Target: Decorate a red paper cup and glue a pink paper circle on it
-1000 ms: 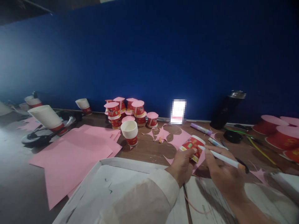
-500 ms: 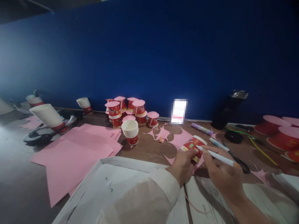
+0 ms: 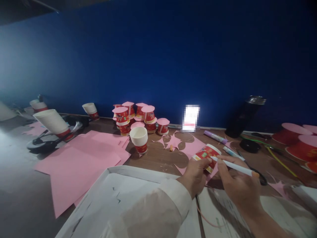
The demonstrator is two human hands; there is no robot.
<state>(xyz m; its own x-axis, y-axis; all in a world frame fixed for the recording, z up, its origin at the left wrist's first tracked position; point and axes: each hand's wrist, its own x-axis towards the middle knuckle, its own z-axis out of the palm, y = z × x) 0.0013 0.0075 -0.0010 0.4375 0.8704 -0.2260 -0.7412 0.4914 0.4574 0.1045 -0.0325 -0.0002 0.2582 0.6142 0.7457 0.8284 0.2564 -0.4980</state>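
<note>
Hardly changed at closest range, apart from a slight drift of the view; above a white box, raised at the rim and marked inside with dark squiggles, reaching forward with both arms; just beyond, holding a red cup, tilted over pink offcuts, pinched between thumb and fingers of the left hand, with its inside hidden; gripping a white pen in the right hand, closed snugly as if for writing; moved slightly nearer the cup's green label over the last second, judging by the tip, and seemingly touching the side; so probably mid-stroke on the cup rather than done with it; past the box, standing upright as a nested stack, with white lining showing in the topmost; off to the left, beyond pink sheets, packed the same way in a tilted stack; farther, piled upside down as capped cups, with pink discs on top and between, and insides out of sight; likewise at far right, grouped as red cups topped with like discs; close to the blue wall, rising as a black bottle, metallic at the mouth, contents impossible to tell; also near it, slanting, nested in a far stack.
</note>
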